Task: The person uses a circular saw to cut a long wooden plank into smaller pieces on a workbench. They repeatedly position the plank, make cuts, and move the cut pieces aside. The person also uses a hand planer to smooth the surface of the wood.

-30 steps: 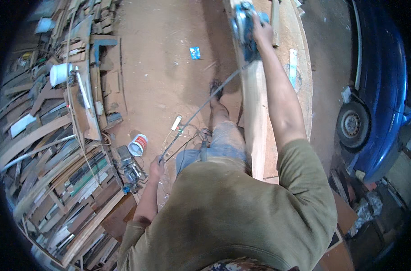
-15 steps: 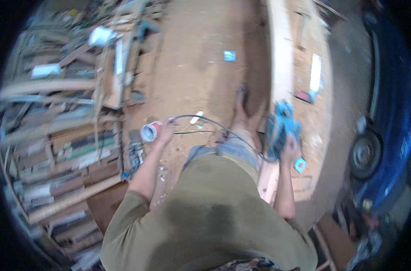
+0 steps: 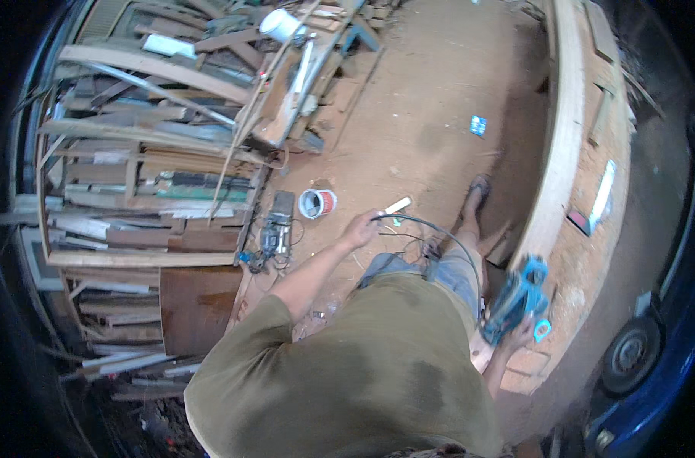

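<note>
My right hand [image 3: 520, 333] is closed on the rear grip of a blue electric planer [image 3: 517, 299], which rests on a long pale wooden beam [image 3: 565, 145]. A teal tape measure [image 3: 543, 330] lies right beside that hand. My left hand [image 3: 359, 229], out to the left of my body, is closed around a black power cord [image 3: 431, 223]. From there the cord arcs over my leg toward the planer. Its other stretch hangs near my knees.
A can [image 3: 317, 204] and another power tool [image 3: 277, 229] stand on the sandy floor at left. Stacked timber [image 3: 149, 153] fills the left side. On the bench by the beam lie a hammer-like tool [image 3: 601, 114] and a flat blade [image 3: 603, 191]. A blue vehicle [image 3: 668, 382] stands far right.
The view has swung, shifting the scene rightward in the picture. The planer and my right hand have come back along the beam toward me. My left hand has moved away from the can, still holding the cord.
</note>
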Tool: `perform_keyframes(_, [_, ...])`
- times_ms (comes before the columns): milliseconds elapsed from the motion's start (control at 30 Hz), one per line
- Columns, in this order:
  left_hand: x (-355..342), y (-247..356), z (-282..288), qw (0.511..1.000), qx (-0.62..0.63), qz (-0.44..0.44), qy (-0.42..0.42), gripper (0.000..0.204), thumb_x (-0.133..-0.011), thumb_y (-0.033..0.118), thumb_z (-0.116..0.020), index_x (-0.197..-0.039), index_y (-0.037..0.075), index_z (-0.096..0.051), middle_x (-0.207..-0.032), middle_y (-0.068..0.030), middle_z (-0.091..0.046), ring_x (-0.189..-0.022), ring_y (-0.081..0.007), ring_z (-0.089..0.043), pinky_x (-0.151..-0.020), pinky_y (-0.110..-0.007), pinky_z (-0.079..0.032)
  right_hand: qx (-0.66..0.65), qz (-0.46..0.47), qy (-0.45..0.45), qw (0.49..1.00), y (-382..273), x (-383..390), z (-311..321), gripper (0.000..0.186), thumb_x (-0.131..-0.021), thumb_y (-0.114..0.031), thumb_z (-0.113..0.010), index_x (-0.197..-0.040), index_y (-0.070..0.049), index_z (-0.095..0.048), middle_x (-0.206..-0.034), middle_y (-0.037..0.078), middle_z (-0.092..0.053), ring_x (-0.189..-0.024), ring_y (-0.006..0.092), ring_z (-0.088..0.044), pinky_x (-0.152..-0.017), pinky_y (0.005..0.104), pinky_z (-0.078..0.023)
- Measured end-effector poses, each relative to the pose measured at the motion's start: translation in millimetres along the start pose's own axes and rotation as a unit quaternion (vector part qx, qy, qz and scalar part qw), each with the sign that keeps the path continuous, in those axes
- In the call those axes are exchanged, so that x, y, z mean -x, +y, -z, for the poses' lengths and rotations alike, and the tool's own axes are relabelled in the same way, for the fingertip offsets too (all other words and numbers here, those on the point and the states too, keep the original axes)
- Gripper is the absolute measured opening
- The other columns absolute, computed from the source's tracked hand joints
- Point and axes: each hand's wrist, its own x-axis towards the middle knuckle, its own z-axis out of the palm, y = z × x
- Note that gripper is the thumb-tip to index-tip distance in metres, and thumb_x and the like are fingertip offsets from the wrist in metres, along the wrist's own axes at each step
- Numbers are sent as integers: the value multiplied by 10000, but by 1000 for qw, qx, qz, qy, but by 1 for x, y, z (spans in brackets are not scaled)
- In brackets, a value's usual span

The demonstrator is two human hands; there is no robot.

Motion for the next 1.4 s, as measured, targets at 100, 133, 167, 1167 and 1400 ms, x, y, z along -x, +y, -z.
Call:
perform_keyframes(100, [-21, -46, 1, 996, 29, -76, 34, 274, -982, 87, -503, -1227, 36, -613, -962, -109, -705, -797, -170, -666, -703, -323, -558, 78, 45, 11, 996, -87, -59, -48, 375, -1048, -308, -543, -960, 28, -685, -879, 67, -671, -822, 162, -559, -782, 344, -468])
perform_keyframes(133, [-26, -44, 2, 995, 70, -64, 39, 275, -988, 92, -499, -1231, 27, -611, -969, -110, -701, -796, -170, -665, -711, -319, -562, 17, 28, 10, 999, -69, -89, -57, 386, -1044, -318, -552, -959, 34, -687, -894, 66, -678, -825, 155, -567, -780, 337, -470])
perform_keyframes(167, [-28, -54, 3, 994, 87, -33, 52, 282, -996, 101, -495, -1239, 23, -614, -982, -112, -697, -808, -170, -666, -717, -313, -566, 0, 64, 2, 998, -87, -108, -72, 394, -1045, -330, -554, -965, 30, -693, -885, 59, -680, -821, 152, -564, -778, 335, -469])
perform_keyframes(1167, [-421, 303, 120, 977, -95, -95, 163, 294, -1030, 239, -483, -1219, 78, -641, -835, -97, -706, -816, -204, -682, -775, -363, -523, 62, 38, 32, 997, -331, -808, -451, 745, -920, -662, -566, -1084, 47, -722, -1028, 298, -710, -1018, 426, -677, -891, 486, -499])
perform_keyframes(1400, [-408, 300, 111, 977, -89, -142, 133, 297, -1022, 263, -496, -1200, 89, -659, -885, -90, -694, -823, -213, -658, -773, -373, -529, 37, 60, -29, 997, -318, -767, -429, 707, -956, -603, -565, -1218, 45, -666, -1217, 277, -669, -1168, 414, -624, -988, 467, -476])
